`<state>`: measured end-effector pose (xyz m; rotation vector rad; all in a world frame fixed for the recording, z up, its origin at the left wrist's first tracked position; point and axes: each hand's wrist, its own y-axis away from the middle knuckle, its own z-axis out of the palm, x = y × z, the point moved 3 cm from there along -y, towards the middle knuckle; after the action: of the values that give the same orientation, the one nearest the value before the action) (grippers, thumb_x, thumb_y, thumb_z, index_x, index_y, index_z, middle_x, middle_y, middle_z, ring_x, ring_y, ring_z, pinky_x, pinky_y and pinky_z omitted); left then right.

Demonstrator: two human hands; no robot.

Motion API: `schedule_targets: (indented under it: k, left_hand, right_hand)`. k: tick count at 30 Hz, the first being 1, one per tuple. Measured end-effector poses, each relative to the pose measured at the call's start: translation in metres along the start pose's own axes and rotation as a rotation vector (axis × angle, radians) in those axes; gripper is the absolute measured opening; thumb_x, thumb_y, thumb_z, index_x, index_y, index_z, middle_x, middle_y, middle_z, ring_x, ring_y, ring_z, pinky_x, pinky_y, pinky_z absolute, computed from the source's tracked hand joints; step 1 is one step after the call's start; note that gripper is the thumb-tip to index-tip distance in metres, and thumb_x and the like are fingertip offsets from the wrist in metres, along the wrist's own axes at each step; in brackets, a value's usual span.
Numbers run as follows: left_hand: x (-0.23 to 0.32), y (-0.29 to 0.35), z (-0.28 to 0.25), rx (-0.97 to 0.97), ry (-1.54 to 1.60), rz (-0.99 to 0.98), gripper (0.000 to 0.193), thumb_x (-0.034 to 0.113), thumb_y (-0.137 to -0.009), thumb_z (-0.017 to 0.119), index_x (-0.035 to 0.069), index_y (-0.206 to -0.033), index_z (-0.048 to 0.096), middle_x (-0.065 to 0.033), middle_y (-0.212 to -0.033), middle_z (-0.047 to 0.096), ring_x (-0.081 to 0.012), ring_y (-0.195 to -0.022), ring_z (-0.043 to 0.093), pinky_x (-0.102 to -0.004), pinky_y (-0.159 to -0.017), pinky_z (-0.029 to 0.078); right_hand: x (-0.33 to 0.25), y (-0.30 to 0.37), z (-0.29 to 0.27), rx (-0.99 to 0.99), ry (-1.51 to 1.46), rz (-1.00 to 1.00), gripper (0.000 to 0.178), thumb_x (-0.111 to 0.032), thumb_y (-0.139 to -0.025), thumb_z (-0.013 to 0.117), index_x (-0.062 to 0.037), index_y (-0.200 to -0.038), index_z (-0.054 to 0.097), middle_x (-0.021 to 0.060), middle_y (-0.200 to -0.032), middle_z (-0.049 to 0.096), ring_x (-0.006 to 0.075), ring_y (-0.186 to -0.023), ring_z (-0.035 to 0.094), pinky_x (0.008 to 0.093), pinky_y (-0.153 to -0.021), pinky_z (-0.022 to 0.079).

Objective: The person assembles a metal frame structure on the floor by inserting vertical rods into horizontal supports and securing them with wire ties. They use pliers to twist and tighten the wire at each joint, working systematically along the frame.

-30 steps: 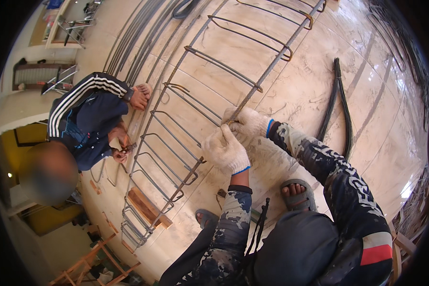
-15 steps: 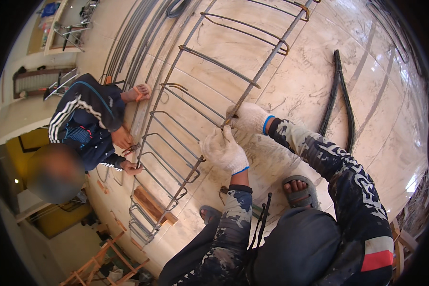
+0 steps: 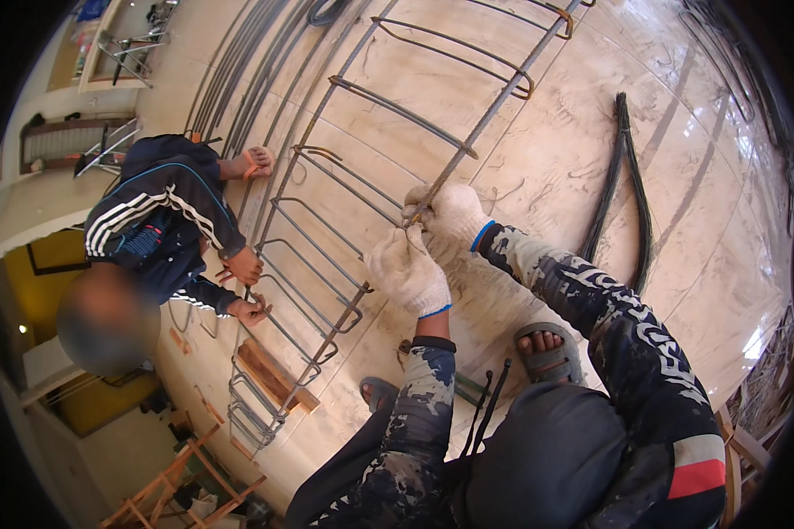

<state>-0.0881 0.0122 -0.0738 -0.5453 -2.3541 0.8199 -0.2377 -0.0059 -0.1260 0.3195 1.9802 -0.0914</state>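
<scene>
A long reinforcing-bar cage (image 3: 496, 112) with bent stirrups runs diagonally across the floor before me. My right hand (image 3: 453, 214), in a white knit glove with a blue cuff, is closed round the cage's near long bar where a stirrup meets it. Just below, my left hand (image 3: 406, 271), gloved alike, pinches at the same joint. Whatever lies between its fingertips is too small to make out. Across the cage, a co-worker's bare hands (image 3: 246, 265) are at the far long bar.
Under the cage's lower end lies a wooden block (image 3: 276, 377). A folded bundle of dark thin wire (image 3: 620, 167) rests on the tiles to the right. Several loose bars (image 3: 254, 84) lie beyond the cage. Wooden frames (image 3: 172, 480) stand at lower left.
Both my hands stay at the joint, their fingers shifting slightly. The co-worker's hands have moved a little, and the pliers-like tool seen earlier there is now mostly hidden. The view has shifted slightly.
</scene>
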Motion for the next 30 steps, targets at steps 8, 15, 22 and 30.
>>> schedule_targets:
  k: [8, 15, 22, 30]
  left_hand:
    - [-0.012, 0.004, 0.0, 0.013, 0.033, 0.043, 0.027, 0.007, -0.09, 0.096, 0.008, -0.109, 0.077, -0.0107, -0.109, 0.076, -0.0352, -0.106, 0.07, -0.0509, -0.093, 0.058]
    - [-0.016, -0.01, 0.001, -0.119, -0.021, 0.125, 0.026, 0.005, -0.086, 0.098, 0.007, -0.104, 0.079, -0.011, -0.104, 0.075, -0.0312, -0.097, 0.073, -0.045, -0.085, 0.06]
    - [-0.016, -0.017, -0.007, -0.204, 0.093, -0.094, 0.033, 0.029, -0.087, 0.101, 0.01, -0.105, 0.081, -0.0084, -0.099, 0.078, -0.0341, -0.096, 0.072, -0.0494, -0.087, 0.056]
    - [-0.002, -0.024, -0.014, -0.254, 0.027, -0.077, 0.027, 0.017, -0.091, 0.098, 0.005, -0.109, 0.081, -0.0123, -0.102, 0.077, -0.0327, -0.097, 0.074, -0.0465, -0.085, 0.06]
  right_hand:
    - [-0.016, 0.001, -0.021, -0.306, 0.251, 0.081, 0.037, -0.048, -0.104, 0.072, -0.0217, -0.123, 0.087, 0.0155, -0.108, 0.084, 0.0393, -0.105, 0.08, 0.0504, -0.091, 0.064]
    - [-0.014, 0.029, -0.027, -0.215, 0.066, 0.071, 0.037, -0.042, -0.109, 0.07, -0.0119, -0.123, 0.086, 0.0178, -0.114, 0.083, 0.0408, -0.109, 0.078, 0.0505, -0.092, 0.063]
    - [-0.006, 0.033, -0.018, -0.142, 0.05, 0.041, 0.038, -0.044, -0.108, 0.07, -0.014, -0.125, 0.085, 0.0171, -0.114, 0.083, 0.0412, -0.109, 0.078, 0.0513, -0.093, 0.063]
    - [-0.003, 0.034, -0.014, -0.112, 0.034, 0.039, 0.037, -0.045, -0.105, 0.071, -0.0152, -0.123, 0.084, 0.0171, -0.113, 0.083, 0.0421, -0.11, 0.078, 0.0533, -0.092, 0.062]
